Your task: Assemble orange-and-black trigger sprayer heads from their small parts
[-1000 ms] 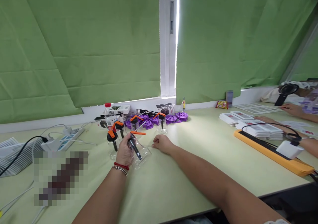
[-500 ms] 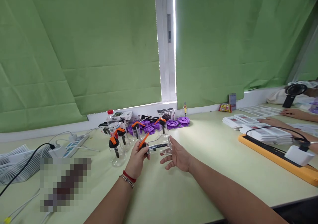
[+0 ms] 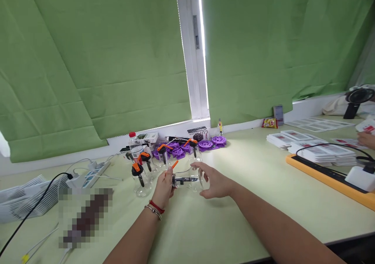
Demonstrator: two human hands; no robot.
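Nearest, both forearms reach in over the pale green surface (image 3: pixel 249 201). The left hand (image 3: pixel 164 186) is closed round the neck end of a clear bottle (image 3: pixel 189 178), fingers pinched at its orange-and-black cap (image 3: pixel 175 165) — a grip that appears to steady the top. The right hand (image 3: pixel 215 182) is half open, fingers curled loosely about the bottle's base, so the bottle lies sideways between the two, held just above the surface. Just beyond stand more capped bottles (image 3: pixel 140 176), upright and close together. Farther back — against the window ledge — lie purple wheels (image 3: pixel 206 143) and small boxes (image 3: pixel 148 138), with green blinds (image 3: pixel 102 61) behind.
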